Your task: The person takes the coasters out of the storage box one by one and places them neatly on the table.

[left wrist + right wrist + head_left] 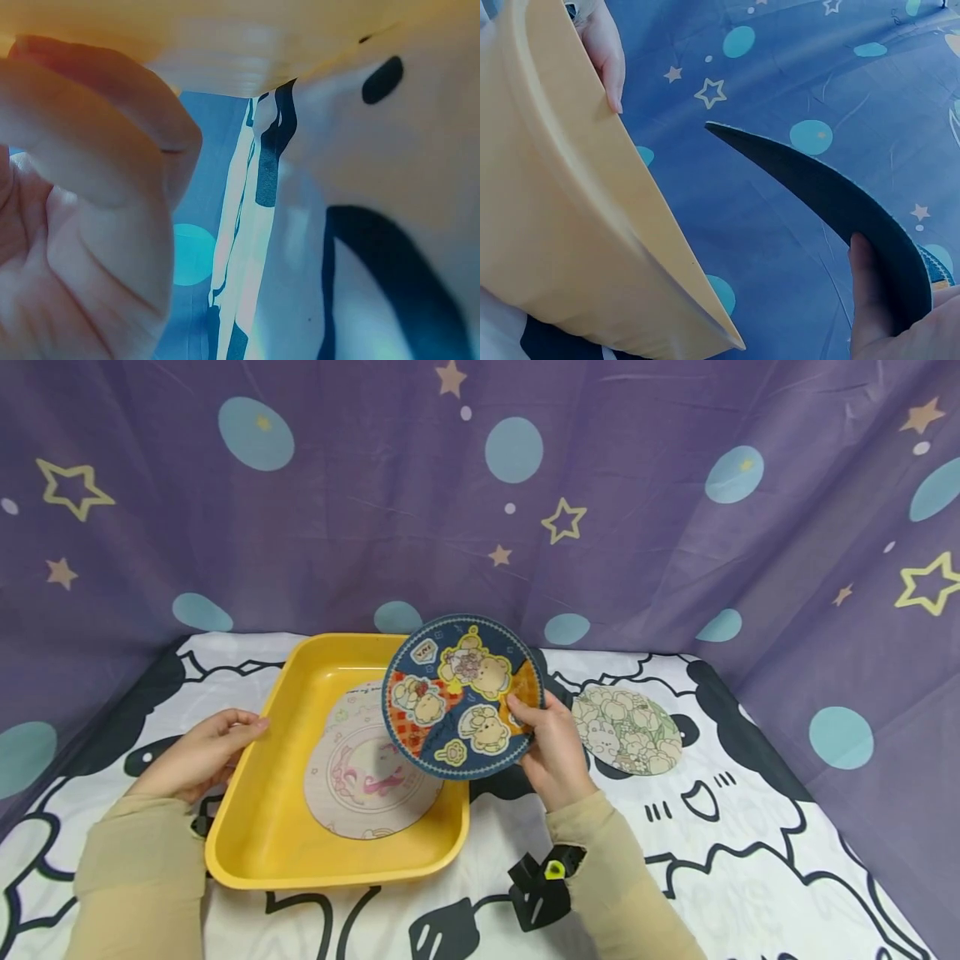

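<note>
My left hand (206, 752) grips the left rim of a yellow tray (258, 827), its thumb over the edge. Seen from the left wrist, curled fingers (112, 97) lie against the tray's side. Inside the tray is a round pale mouse pad (337, 810) with a pink print. My right hand (558, 752) pinches a round navy mouse pad (487, 635) with cartoon bears by its right edge, thumb on the printed face. This pad hangs over the tray's right side and covers part of the pale one. From the right wrist its dark underside (817, 195) shows, slightly bent.
A round green-and-white mouse pad (630, 731) with a floral bunny print lies on the table right of my right hand. A white cloth (750, 877) with black cartoon drawings covers the table. Behind it hangs a purple curtain (420, 543) with stars and dots.
</note>
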A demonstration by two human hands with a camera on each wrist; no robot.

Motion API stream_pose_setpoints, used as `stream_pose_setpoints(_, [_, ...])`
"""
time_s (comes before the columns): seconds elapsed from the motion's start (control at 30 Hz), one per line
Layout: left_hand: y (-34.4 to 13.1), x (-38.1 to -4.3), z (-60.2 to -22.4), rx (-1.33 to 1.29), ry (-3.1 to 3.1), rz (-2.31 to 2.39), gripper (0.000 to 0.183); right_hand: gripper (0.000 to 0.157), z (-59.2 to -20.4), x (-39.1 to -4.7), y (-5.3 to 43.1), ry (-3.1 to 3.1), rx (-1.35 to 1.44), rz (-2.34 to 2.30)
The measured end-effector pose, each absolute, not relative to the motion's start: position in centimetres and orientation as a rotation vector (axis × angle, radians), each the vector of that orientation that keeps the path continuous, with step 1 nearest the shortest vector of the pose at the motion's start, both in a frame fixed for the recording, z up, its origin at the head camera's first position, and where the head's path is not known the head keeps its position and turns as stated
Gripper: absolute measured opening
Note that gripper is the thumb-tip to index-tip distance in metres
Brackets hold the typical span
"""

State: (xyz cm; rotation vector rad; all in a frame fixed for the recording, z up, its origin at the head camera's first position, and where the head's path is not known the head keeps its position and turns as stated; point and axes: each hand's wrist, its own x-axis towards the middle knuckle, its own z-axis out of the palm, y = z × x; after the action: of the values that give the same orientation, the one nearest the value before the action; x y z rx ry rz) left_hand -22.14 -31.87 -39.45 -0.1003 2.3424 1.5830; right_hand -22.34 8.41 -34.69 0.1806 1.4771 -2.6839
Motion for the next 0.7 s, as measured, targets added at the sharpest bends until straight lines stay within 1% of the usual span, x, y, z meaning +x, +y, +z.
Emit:
stream_pose_setpoints(0.27, [-31.9, -22.1, -39.4, -0.1, 2.342, 1.592, 0.056, 0.022, -34.8, -21.8, 9.6, 1.476, 0.196, -2.71])
stream_pose_setpoints(0.7, [-31.9, -22.2, -39.5, -0.1, 2.342, 1.568, 0.052, 0.025, -34.8, -21.4, 11.9, 1.555, 0.296, -2.728])
